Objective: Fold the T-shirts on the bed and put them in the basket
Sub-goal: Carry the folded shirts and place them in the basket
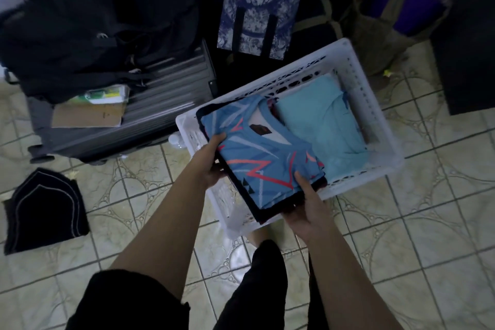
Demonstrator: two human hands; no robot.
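Both hands, left hand and right hand, are clamping a folded T-shirt stack, probably several, lengthwise over the white basket's near-left half.

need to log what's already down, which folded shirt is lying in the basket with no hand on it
The plain light blue T-shirt, at the far end of the white basket. The patterned blue-and-red shirt is held by both hands, left and right.

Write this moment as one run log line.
left hand, right hand: grip folded stack | over white basket | teal shirt inside
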